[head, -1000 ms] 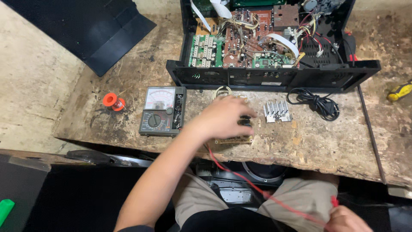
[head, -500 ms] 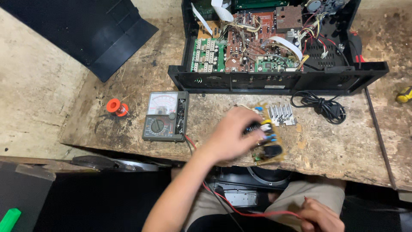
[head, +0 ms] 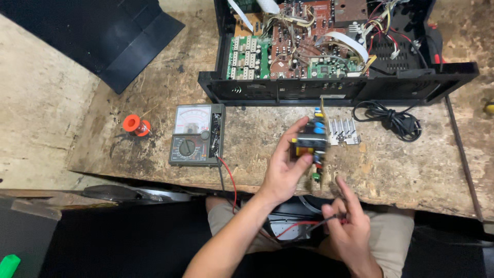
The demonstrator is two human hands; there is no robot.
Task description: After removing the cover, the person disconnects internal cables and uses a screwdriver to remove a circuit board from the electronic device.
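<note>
My left hand [head: 284,170] grips a small circuit board [head: 310,142] with black, blue and yellow parts, lifted and tilted above the front edge of the worn wooden bench [head: 257,134]. My right hand [head: 346,222] is lower, over my lap, pinching the red and black multimeter probe leads [head: 303,225]. The analog multimeter [head: 197,135] lies flat to the left of the board. An opened black electronics chassis [head: 334,51], full of circuit boards and wires, sits at the back.
A finned metal heatsink [head: 343,131] and a coiled black power cord [head: 393,119] lie right of the board. An orange solder spool [head: 135,125] sits left of the meter. A black cover panel [head: 110,31] rests at upper left.
My left hand has picked the small circuit board up off the bench and turned it toward me. My right hand has risen with the probe leads toward the board.
</note>
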